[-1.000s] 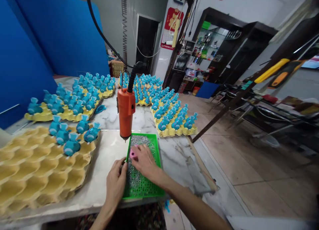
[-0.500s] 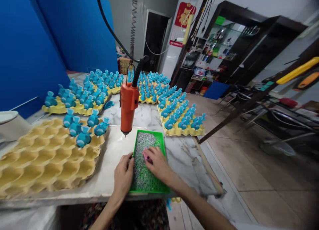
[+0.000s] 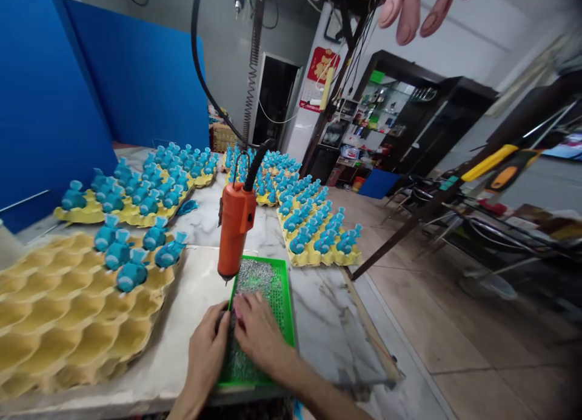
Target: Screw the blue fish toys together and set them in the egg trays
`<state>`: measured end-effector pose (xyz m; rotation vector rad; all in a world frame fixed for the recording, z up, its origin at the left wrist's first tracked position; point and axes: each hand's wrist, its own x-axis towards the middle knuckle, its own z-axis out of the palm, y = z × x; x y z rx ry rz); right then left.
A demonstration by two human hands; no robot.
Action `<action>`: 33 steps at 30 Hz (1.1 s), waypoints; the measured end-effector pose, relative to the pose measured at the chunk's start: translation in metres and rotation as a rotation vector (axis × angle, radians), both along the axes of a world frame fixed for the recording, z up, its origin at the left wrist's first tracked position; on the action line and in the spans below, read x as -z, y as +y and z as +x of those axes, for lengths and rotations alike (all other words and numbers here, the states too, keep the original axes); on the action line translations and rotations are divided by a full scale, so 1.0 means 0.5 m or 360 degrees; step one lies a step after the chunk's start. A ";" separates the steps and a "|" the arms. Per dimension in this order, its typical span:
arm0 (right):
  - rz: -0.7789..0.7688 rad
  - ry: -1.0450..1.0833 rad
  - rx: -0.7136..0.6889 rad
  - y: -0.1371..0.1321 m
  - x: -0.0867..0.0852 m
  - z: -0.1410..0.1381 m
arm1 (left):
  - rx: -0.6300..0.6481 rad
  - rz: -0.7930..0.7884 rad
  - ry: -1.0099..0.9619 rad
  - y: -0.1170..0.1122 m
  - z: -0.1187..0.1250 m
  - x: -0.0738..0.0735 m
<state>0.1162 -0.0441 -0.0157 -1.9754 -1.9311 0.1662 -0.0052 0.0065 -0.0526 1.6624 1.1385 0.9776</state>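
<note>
A green plastic tray (image 3: 262,260) lies on the marble table, filled with a layer of small silvery screws (image 3: 254,280). My left hand (image 3: 207,353) grips the tray's left rim. My right hand (image 3: 259,329) presses down inside the tray, its fingers over a pink object (image 3: 237,316) that is mostly hidden. An orange electric screwdriver (image 3: 235,229) hangs on a black cable just above the tray's far corner. Several blue plastic figures (image 3: 131,276) stand on a yellow pulp egg tray (image 3: 68,341) left of my hands.
More egg trays holding several blue figures (image 3: 318,241) stand beyond the green tray. A wooden strip (image 3: 369,332) runs along the marble table's right side, with the tiled floor past it. Another person's fingers (image 3: 413,11) hang at the top of the view.
The view has tilted and the tray sits lower in it. My right hand has moved left, nearer my left, now covering the pink object. The other person's fingers show further down.
</note>
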 end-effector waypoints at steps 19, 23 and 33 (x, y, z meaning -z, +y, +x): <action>-0.0017 -0.0060 -0.0029 0.084 -0.029 0.100 | -0.0001 -0.0015 0.0076 -0.002 -0.002 -0.003; 0.0031 -0.0190 0.0040 0.083 -0.009 0.055 | 0.0005 -0.0029 0.0081 -0.001 -0.001 -0.002; -0.0146 0.0176 -0.0311 -0.077 -0.024 0.022 | 0.0005 -0.0069 0.0063 -0.007 0.000 -0.014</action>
